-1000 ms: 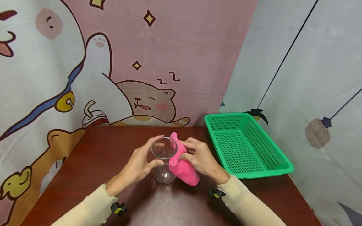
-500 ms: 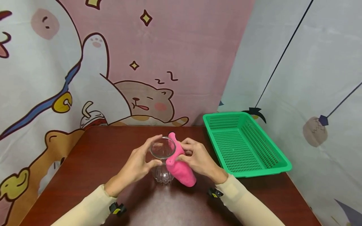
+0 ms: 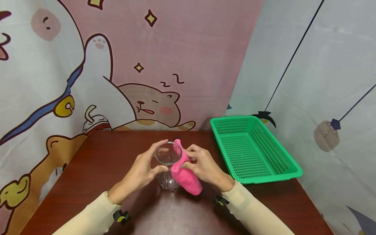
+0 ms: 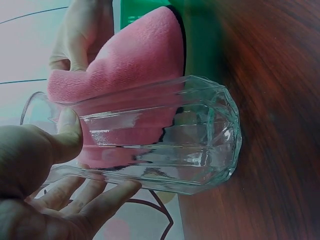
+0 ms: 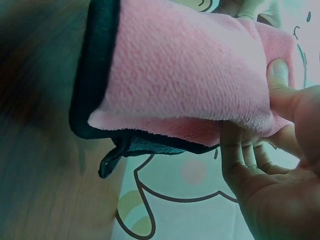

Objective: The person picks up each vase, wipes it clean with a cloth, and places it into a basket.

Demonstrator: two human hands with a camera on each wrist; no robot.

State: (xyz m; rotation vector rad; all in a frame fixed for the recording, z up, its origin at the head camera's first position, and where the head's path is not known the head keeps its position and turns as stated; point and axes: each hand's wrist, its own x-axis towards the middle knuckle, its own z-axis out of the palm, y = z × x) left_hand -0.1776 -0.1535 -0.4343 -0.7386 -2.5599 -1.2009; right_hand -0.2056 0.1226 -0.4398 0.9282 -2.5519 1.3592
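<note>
A clear, ribbed glass vase (image 3: 168,181) stands upright between my hands, its round rim facing up and its base close over the tabletop. My left hand (image 3: 141,168) holds it near the rim, thumb in front and fingers round the far side. My right hand (image 3: 204,165) grips a folded pink cleaning cloth (image 3: 188,179) by its upper part, against the vase's right side. In the right wrist view the plush cloth (image 5: 185,65) has a dark trim and a small hanging loop (image 5: 112,159). Through the glass (image 4: 200,135) in the left wrist view, pink cloth shows.
A green perforated plastic basket (image 3: 282,179) stands at the right of the dark red-brown table (image 3: 111,153). Behind the table hangs a cartoon-printed cloth backdrop (image 3: 199,58), with a paler printed sheet (image 3: 293,85) along the right side.
The cloth's upper end has slipped slightly lower beside the rim, and its lower end has swung a little leftward. Both hands keep their holds. The head view has shifted slightly.
</note>
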